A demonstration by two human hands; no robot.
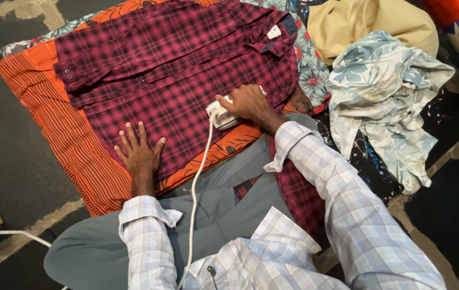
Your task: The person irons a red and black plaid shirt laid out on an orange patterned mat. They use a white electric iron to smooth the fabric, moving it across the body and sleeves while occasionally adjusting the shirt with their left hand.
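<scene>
A dark red plaid shirt [176, 64] lies spread flat on an orange striped cloth [73, 139] on the floor. My right hand [248, 103] grips a white electric iron [220, 115] resting on the shirt's lower right edge. Its white cord [196, 182] runs down toward my lap. My left hand [139, 153] lies flat with fingers spread on the shirt's lower hem, left of the iron. Both my sleeves are pale checked fabric.
A crumpled pale floral garment [385, 96] and a tan cloth [369, 24] lie heaped at the right. A floral sheet [307, 64] shows under the shirt's collar side. Grey trousers [100, 241] cover my legs at the bottom. Dark floor [9, 150] lies at the left, with a white cable [4, 233].
</scene>
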